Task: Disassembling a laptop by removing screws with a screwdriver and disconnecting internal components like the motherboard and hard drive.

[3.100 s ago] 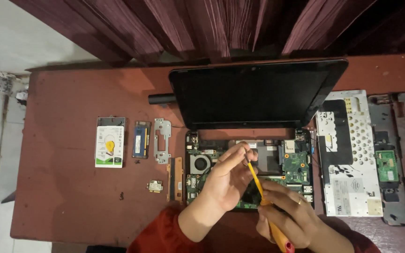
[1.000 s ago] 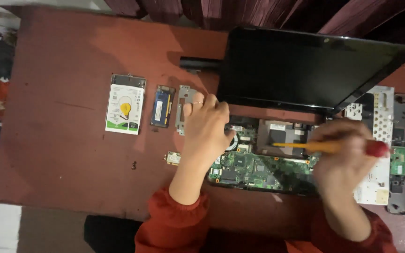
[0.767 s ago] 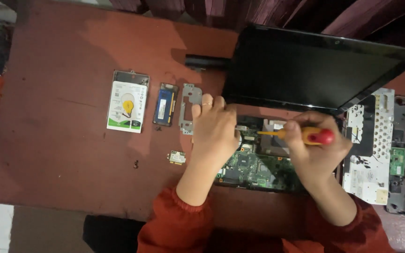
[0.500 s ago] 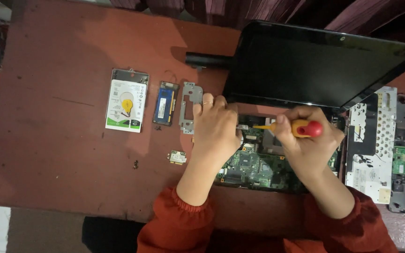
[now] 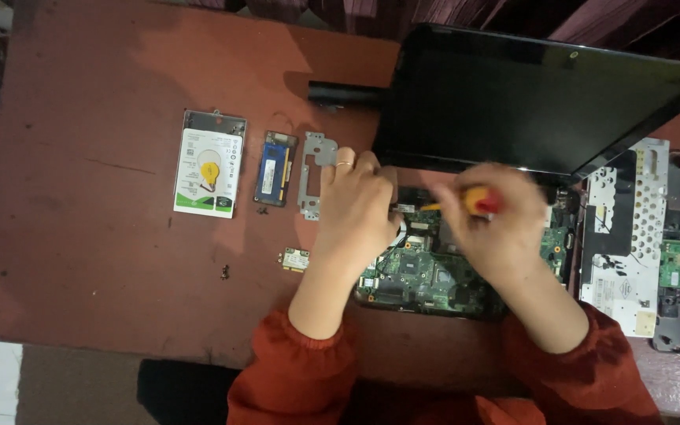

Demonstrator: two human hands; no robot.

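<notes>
a: right hand [image 5: 491, 224]?
b: clenched round a screwdriver [image 5: 474, 201], yellow shaft w/ red end, tip pointing left over the open laptop base. hand's blurred, so can't see exactly where the tip lands.

a: left hand [image 5: 354, 214]?
b: flat, fingers bent, resting on the left edge of the laptop base, ring on one finger. can't tell if it's pinching anything, fingertips are hidden under the hand.

a: the laptop itself?
b: keyboard deck off, green motherboard [image 5: 426, 271] exposed in the middle of the reddish-brown table [image 5: 96, 236], near the front edge. black screen [image 5: 529, 102] tilted up behind it. both hands cover much of the board, fan area not visible.

a: around it?
b: just left of the left hand a grey metal bracket [image 5: 313, 175], then a blue ram stick [image 5: 275, 168], then a hard drive [image 5: 209, 164] w/ white label. small wifi card [image 5: 295, 258] by the wrist. right side: removed keyboard frame [image 5: 623, 236], cut off partly by the screen corner.
</notes>
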